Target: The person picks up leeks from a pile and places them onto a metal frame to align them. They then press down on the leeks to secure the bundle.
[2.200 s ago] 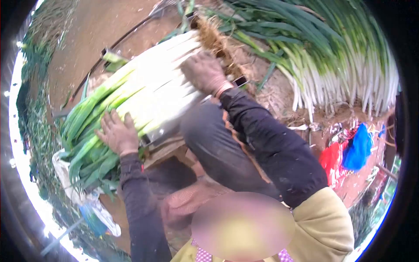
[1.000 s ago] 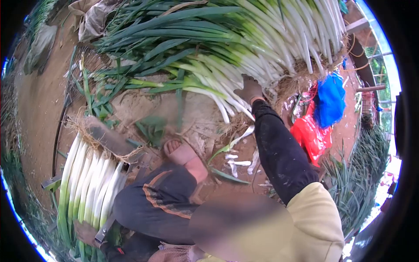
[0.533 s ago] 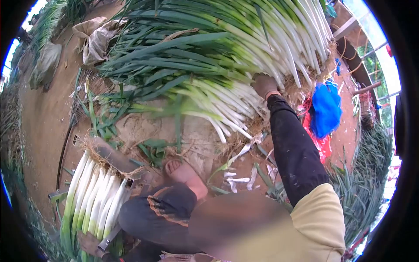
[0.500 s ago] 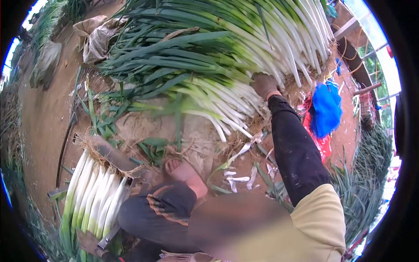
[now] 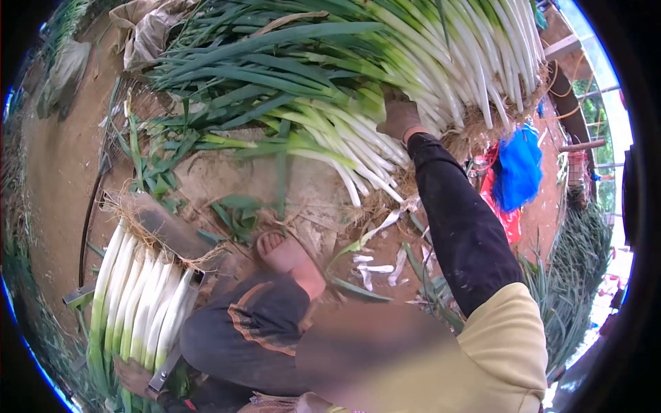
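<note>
A large pile of long green onions [image 5: 454,69], with white stems and rooted ends to the right, lies in front of me. My right hand [image 5: 399,117] reaches into its near part, fingers bent against the stalks and partly hidden among them. At lower left, a bundle of green onions [image 5: 141,296] lies side by side in a metal holder [image 5: 165,372], roots against a curved plate [image 5: 165,217]. My left hand [image 5: 134,378] curls round the bundle's green part, low in the view.
My bare foot [image 5: 282,251] rests on the dirt floor beside loose leaves [image 5: 237,217]. White peelings [image 5: 372,268] lie right of it. A blue bag [image 5: 518,168] and red plastic [image 5: 508,224] sit at right. More green leaves [image 5: 585,248] are heaped beyond, and a pale sack [image 5: 148,34] lies at upper left.
My right hand has shifted left along the pile, from the white stems toward the greener part. My left hand stays on the bundle. The whole view has shifted slightly.
</note>
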Demonstrator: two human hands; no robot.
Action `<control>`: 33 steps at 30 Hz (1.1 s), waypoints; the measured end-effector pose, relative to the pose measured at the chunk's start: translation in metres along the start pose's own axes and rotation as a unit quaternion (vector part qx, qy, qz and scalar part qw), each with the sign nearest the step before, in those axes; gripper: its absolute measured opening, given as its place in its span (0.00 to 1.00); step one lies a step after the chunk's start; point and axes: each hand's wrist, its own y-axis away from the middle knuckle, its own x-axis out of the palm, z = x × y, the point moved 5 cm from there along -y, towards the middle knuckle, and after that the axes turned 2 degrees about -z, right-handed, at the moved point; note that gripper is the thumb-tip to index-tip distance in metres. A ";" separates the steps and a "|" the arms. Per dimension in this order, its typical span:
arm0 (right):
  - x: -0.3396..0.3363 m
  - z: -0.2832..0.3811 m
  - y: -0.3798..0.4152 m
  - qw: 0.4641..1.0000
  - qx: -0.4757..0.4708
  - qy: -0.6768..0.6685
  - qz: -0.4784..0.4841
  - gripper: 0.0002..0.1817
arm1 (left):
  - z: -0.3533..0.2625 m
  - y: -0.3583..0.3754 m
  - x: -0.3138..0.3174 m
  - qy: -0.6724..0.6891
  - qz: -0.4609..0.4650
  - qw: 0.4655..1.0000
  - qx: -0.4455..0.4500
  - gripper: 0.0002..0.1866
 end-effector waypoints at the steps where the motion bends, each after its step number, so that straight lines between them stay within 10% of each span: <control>1: 0.003 0.000 -0.003 1.000 0.010 0.006 0.015 0.50 | -0.007 -0.002 -0.012 -0.001 0.022 1.000 -0.003 0.25; 8: 0.015 -0.005 -0.016 0.997 0.066 0.022 0.035 0.37 | -0.011 -0.001 -0.031 0.056 0.028 0.998 -0.013 0.25; 12: 0.015 -0.002 0.009 0.998 0.030 0.024 -0.049 0.39 | -0.016 -0.005 -0.035 0.033 0.060 0.997 -0.033 0.24; 33: 0.023 0.014 -0.005 0.992 0.046 -0.028 0.113 0.41 | -0.019 0.000 -0.036 0.039 0.046 0.997 -0.041 0.25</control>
